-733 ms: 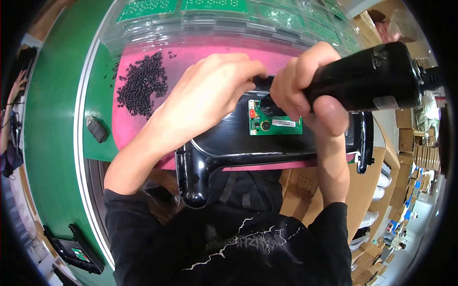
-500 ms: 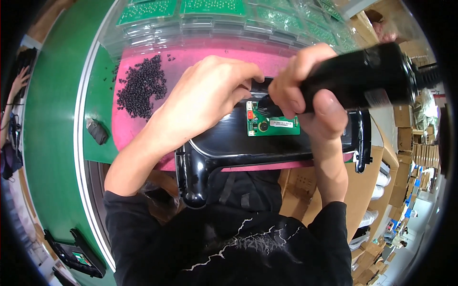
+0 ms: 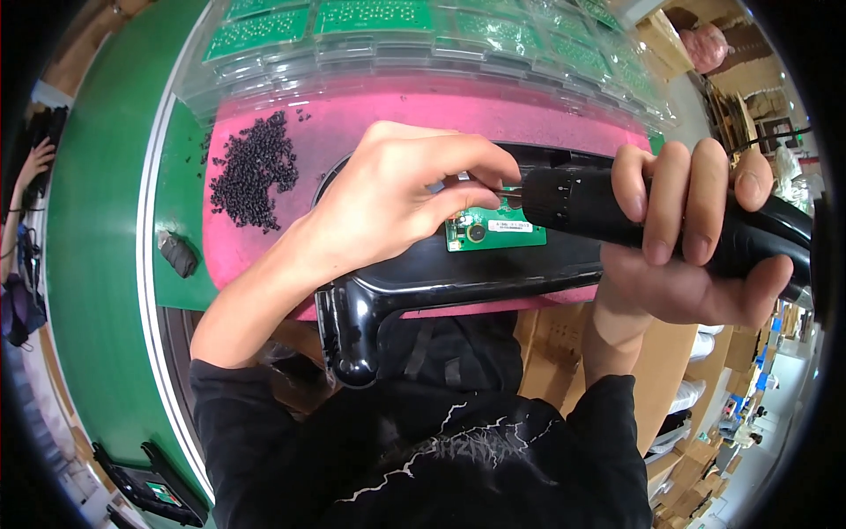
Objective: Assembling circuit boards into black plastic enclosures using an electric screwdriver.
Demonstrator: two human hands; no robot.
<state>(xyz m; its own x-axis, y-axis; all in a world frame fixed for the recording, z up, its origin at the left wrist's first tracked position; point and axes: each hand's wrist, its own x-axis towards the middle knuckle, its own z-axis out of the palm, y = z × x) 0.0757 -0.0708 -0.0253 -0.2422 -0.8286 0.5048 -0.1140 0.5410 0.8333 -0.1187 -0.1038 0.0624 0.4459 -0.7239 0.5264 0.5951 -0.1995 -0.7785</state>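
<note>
A black electric screwdriver (image 3: 582, 204) lies nearly level in my right hand (image 3: 683, 234), whose fingers wrap over its body. Its thin metal bit points left, into the fingertips of my left hand (image 3: 388, 189), which pinch it at the tip; whether a screw is there is hidden by the fingers. Just below the bit, a green circuit board (image 3: 515, 238) with a white label rests in a glossy black plastic housing (image 3: 441, 280). My left hand and the tool cover the board's upper part. A pile of small black screws (image 3: 251, 176) is left of my left hand.
The housing and screws lie on a pink mat (image 3: 352, 101). Clear plastic trays (image 3: 352, 53) of green boards stand along the far side. On the green table (image 3: 97, 220) at left are a small dark bundle (image 3: 179, 254) and another black housing (image 3: 145, 489). Cardboard boxes (image 3: 648, 379) stand at right.
My right hand has drawn the screwdriver back to the right and turned it, its grip now palm-up. The left hand has moved slightly right, its fingertips now meeting the bit.
</note>
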